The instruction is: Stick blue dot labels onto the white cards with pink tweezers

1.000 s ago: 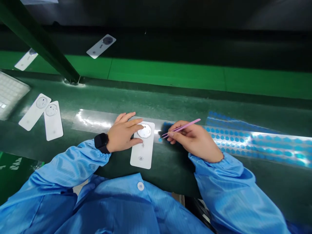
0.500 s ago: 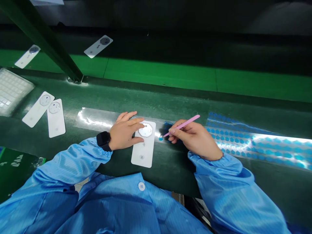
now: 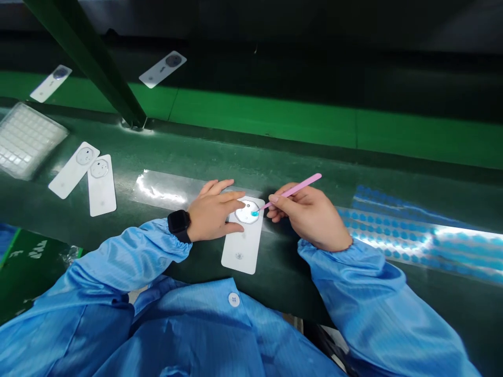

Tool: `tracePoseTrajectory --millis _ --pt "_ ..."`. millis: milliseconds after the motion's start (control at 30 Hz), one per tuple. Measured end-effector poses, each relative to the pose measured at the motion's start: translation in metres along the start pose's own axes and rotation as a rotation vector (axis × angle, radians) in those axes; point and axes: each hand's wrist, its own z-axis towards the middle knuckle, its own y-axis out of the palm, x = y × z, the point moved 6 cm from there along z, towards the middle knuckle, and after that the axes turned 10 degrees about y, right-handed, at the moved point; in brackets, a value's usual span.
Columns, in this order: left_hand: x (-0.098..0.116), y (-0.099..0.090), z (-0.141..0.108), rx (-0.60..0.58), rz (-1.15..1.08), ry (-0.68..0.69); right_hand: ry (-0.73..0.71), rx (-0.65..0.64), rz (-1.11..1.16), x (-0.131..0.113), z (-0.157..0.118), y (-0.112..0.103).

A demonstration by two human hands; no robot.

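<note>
A white phone back panel (image 3: 242, 248) with a round camera area at its top lies in front of me. My left hand (image 3: 214, 212) rests flat at its left edge, fingers spread, index finger and thumb reaching over the panel. My right hand (image 3: 308, 212) is closed around pink tweezers (image 3: 302, 184), pointing down and left. At their tip is a small blue round sticker (image 3: 255, 213), over the right part of the camera area; I cannot tell whether it touches the surface. Under the panel runs a clear plastic strip (image 3: 168, 189).
To the right lies a clear sheet of blue round stickers (image 3: 387, 230). Two white panels (image 3: 101, 193) overlap on the left, near a clear compartment tray (image 3: 29, 139). A green post (image 3: 98, 68) stands at the back left. Two more panels (image 3: 163, 69) lie beyond on the green surface.
The tweezers have moved left from the clear strip to the panel's camera area, carrying the blue sticker. The left hand stays on the panel. The whole view has shifted slightly.
</note>
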Motion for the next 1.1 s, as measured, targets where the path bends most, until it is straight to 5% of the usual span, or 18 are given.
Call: tracePoseTrajectory --millis 1100 --pt "0.0016 -0.004 -0.0005 -0.027 0.089 -0.07 -0.042 0.046 -0.167 -0.0001 -0.002 0.0024"
